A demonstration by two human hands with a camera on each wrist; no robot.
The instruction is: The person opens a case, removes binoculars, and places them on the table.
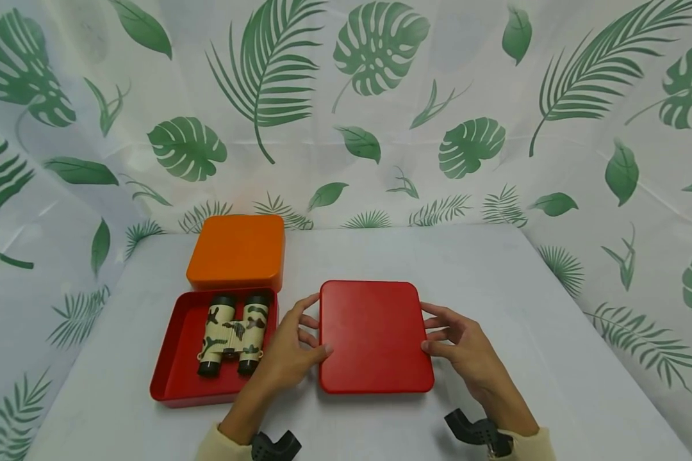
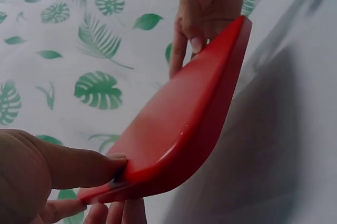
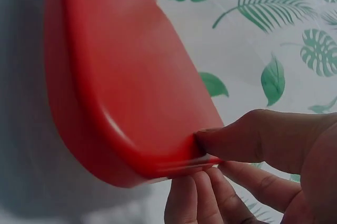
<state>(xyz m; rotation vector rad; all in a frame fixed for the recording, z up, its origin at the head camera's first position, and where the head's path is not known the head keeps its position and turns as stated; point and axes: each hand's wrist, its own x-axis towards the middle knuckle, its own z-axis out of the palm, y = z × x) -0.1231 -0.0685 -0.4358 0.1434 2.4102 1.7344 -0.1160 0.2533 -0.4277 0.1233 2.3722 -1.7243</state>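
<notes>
Both hands hold a red box lid (image 1: 375, 336), square with rounded corners, its smooth face upward. My left hand (image 1: 294, 349) grips the left edge, thumb on top and fingers at the side and below. At the opposite edge, my right hand (image 1: 464, 346) pinches the lid in the same way. Both wrist views show the lid (image 2: 174, 124) lifted off the table, with a shadow below. To its left stands an open red box (image 1: 170, 365). Camouflage-patterned binoculars (image 1: 216, 330) lie inside that box. My left forearm hides part of the box's right side.
Directly behind the red box sits an orange box or lid (image 1: 236, 250), smooth side up. Everything rests on a white table (image 1: 467, 262). A leaf-printed sheet (image 1: 300, 179) rises behind the table and along both sides.
</notes>
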